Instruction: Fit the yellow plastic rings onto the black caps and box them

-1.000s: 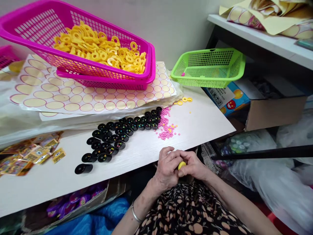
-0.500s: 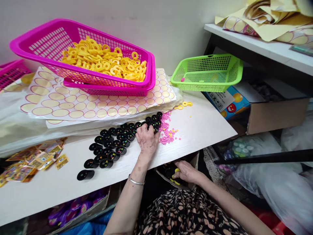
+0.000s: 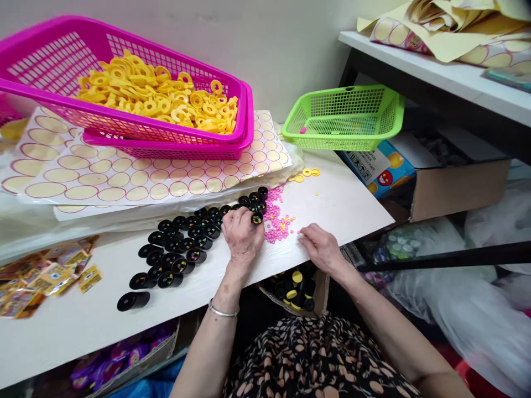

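My left hand point(image 3: 241, 236) is closed round a small black cup point(image 3: 257, 219) tilted with its open end up and colourful bits inside. Beside it, rows of similar black cups point(image 3: 170, 260) stand on the white table point(image 3: 332, 204), many with coloured bits in them. Small pink pellets point(image 3: 277, 224), with a few yellow ones among them, lie scattered to the right of the held cup. At their right edge, my right hand point(image 3: 321, 247) has thumb and fingertips pinched together close to the table; what they hold, if anything, is too small to make out.
A tilted magenta basket point(image 3: 145, 124) heaped with yellow rings point(image 3: 161, 94) rests on sticker sheets point(image 3: 166, 182). A green basket point(image 3: 344, 141) stands behind. Below the table edge sits a box of black and yellow pieces point(image 3: 295, 290). Gold packets point(image 3: 53, 276) lie left.
My right hand has come up from the box of black and yellow pieces to the table, beside the pink pellets. My left hand now has a black cup tilted up in its fingers.
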Demonstrator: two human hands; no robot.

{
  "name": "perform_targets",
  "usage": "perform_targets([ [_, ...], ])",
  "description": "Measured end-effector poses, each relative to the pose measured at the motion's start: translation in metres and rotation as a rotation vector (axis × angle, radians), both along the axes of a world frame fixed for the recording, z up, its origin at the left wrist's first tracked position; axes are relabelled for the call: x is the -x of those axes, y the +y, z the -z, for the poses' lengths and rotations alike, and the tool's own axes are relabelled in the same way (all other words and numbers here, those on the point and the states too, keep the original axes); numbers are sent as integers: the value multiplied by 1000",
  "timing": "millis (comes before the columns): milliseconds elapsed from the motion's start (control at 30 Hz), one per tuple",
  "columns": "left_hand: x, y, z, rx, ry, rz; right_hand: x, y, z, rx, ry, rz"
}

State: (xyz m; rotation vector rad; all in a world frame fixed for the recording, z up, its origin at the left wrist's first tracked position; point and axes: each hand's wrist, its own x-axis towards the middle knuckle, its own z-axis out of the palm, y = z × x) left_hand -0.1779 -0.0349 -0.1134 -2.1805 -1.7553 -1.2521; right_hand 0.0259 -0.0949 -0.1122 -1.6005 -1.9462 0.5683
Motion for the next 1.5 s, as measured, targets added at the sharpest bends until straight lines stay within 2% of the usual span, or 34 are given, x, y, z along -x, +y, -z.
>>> perform_targets([
  [100,4,-13,-1,23,-150,88,-1,14,9,-45,-188,3],
  [200,6,-33,5,120,-281,151,-1,19,13,-64,-254,-22],
  [267,6,-45,12,201,-356,170,3,18,11,-82,-190,-41],
  [400,5,-58,25,322,-439,196,24,13,2,-111,184,-195],
  [467,3,-60,28,324,-432,213,37,11,-3,-93,308,-274],
  [567,2,-60,27,328,-443,234,53,13,-6,-77,291,-325],
  [733,1,-61,27,342,-494,257,61,18,-6,-123,63,-380],
  [900,2,-61,30,326,-495,257,63,18,-15,-160,-191,-455],
  [1133,4,-60,32,295,-486,281,69,19,-21,-223,-380,-528],
  [1233,5,-58,33,261,-478,288,67,20,-24,-180,-323,-554],
  [1333,5,-57,33,240,-458,290,58,30,-23,-82,-83,-570],
  [1400,5,-57,31,246,-451,293,46,49,-20,-33,64,-523],
  [1433,5,-57,30,253,-450,293,39,62,-18,-24,95,-450],
  [1500,5,-57,28,268,-447,287,24,93,-13,-37,35,-186],
])
